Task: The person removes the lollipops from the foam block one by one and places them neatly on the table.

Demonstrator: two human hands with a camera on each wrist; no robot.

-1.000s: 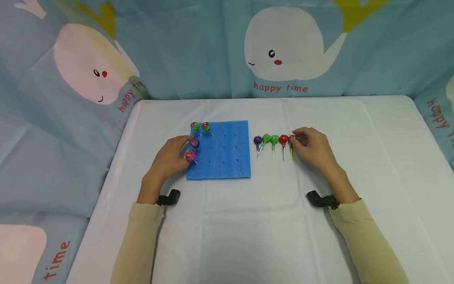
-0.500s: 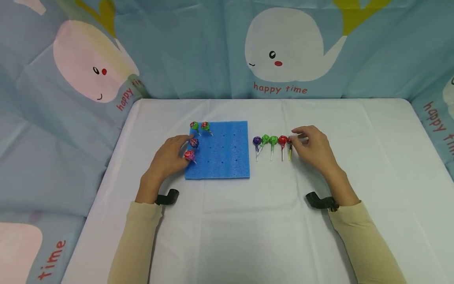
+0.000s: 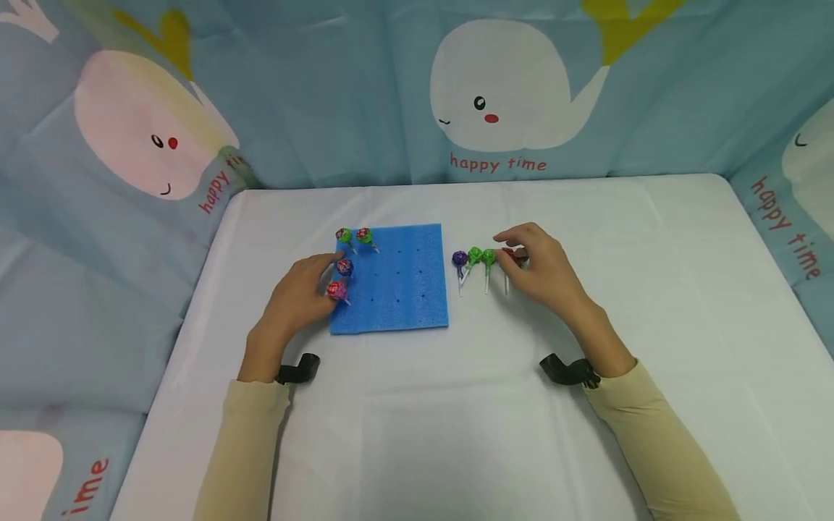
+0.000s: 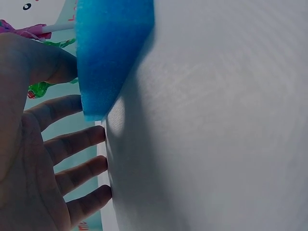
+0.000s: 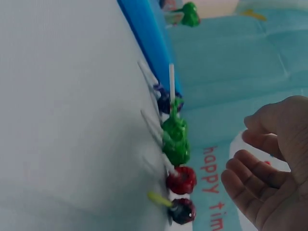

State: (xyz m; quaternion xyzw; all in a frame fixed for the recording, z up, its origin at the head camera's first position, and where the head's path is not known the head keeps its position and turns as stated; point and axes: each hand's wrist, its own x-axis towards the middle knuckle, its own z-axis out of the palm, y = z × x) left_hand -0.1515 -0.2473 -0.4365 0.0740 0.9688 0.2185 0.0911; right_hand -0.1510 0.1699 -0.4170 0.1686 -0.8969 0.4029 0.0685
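Note:
My left hand rests against the left edge of a blue foam board with small holes. In the left wrist view, its thumb and index finger touch the foam edge, and the other fingers are extended. Along the board's left side stand a pink lollipop, a dark blue one and a red-green one; another red-green lollipop stands beside the last. My right hand hovers over a row of lollipops, holding nothing. It partly hides the red lollipop and the dark one with a yellow stick.
Left of my right hand in the row lie a purple lollipop and two green lollipops, near the board's right edge. All stand on a white-covered table. A blue whale-print curtain hangs behind and at the sides.
My right hand has left the lollipop at the right end of the row and shifted left, over the red one. The left hand stays at the board. The head view has shifted slightly.

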